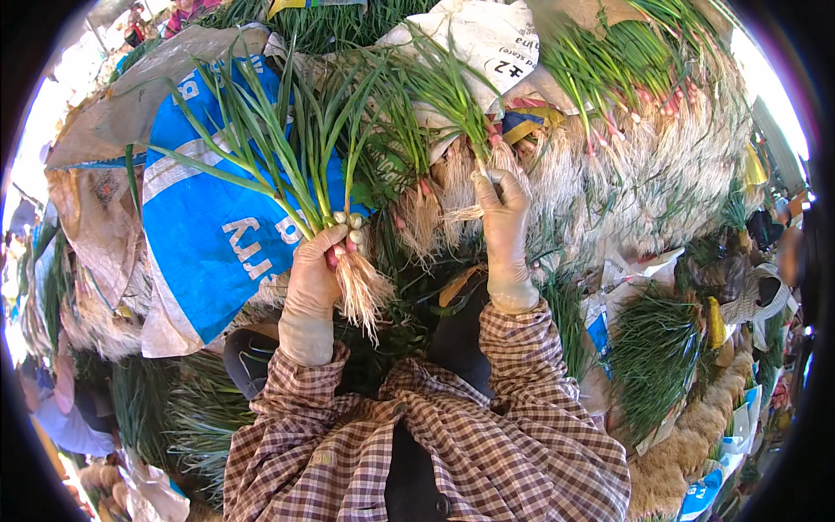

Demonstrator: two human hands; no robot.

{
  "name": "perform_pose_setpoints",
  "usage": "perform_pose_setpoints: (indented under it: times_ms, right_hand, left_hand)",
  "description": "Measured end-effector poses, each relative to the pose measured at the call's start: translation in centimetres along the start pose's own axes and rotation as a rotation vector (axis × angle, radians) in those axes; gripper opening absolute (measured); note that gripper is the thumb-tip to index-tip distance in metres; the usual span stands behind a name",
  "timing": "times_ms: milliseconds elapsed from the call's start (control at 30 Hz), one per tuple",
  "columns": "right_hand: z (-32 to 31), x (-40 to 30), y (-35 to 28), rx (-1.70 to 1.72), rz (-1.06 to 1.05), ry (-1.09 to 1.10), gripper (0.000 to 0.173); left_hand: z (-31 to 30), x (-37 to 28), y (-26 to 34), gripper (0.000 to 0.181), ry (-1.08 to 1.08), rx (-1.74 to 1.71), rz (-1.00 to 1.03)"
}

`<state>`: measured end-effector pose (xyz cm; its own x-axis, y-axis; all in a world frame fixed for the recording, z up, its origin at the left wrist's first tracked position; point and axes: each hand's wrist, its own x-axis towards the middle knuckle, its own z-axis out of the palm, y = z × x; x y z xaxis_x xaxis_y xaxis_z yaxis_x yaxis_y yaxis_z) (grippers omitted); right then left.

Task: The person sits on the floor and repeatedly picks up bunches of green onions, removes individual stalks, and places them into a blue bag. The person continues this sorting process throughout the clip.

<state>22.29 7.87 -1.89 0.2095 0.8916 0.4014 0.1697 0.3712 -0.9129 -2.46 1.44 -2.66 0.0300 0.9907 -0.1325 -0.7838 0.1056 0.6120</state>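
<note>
My left hand, in a pale thin glove, is closed round a small bunch of green onions. Its leaves fan upward over a blue and white woven sack, and its white and pink bulbs and pale roots hang below my thumb. My right hand, gloved too, pinches the white stem of a green onion between thumb and fingers, its roots pointing left. That onion's leaves overlap others lying on the pile, so where they end cannot be told.
A long heap of green onions with dense pale roots stretches across the front, partly under a white printed sack. A bundle of greens lies at the right, more leaves at the lower left. Other people are partly visible at both edges.
</note>
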Motion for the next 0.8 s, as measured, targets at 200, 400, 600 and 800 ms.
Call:
perform_pose_setpoints:
  times_ms: [200, 400, 600, 800]
  right_hand:
    - [5.0, 1.0, -1.1, -0.842, 0.004, -0.282, 0.036]
    - [1.6, 5.5, 1.4, -0.660, 0.154, -0.249, 0.026]
    - [-2.4, 7.8, -0.7, -0.556, -0.030, -0.029, 0.022]
    - [-4.8, 3.7, -4.4, -0.449, 0.004, 0.078, 0.023]
  left_hand:
    - [3.4, -0.7, 1.3, 0.016, -0.166, -0.149, -0.038]
    - [2.8, -2.1, 6.1, 0.019, -0.295, -0.391, 0.056]
    - [1.3, -1.5, 4.7, 0.018, -0.156, -0.155, 0.094]
    - [1.4, -1.8, 0.8, 0.018, 0.041, 0.062, 0.044]
